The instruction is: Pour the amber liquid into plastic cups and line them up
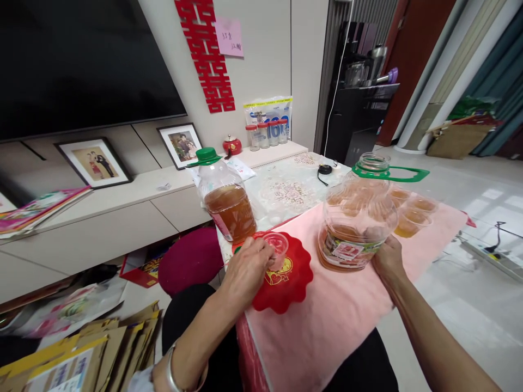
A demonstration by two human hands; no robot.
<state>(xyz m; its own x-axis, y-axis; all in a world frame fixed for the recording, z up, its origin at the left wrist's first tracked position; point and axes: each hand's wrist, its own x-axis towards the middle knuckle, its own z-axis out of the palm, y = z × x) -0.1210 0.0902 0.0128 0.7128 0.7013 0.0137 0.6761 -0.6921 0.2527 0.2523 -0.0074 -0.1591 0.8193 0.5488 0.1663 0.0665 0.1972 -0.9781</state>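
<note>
My left hand [250, 268] is closed on the rim of a small clear plastic cup [279, 251], over a red scalloped tray [292, 291] with a gold print. Against the lower right side of a large clear plastic jug [347, 239] rests my right hand [388, 258], gripping it with fingers partly hidden behind. This jug has a green carry handle [402, 174], an uncapped neck and amber liquid in its lower part. A second jug [229, 209] of amber liquid, capped in green, stands beyond my left hand.
Several clear cups of amber liquid [412, 220] stand at the right on the pink cloth [318, 337]. A black tape measure [324, 170] lies farther back. Red-lidded jars [263, 136] and framed photos [95, 162] line the cabinet. Left are a maroon stool [190, 261] and flattened cardboard [118, 348].
</note>
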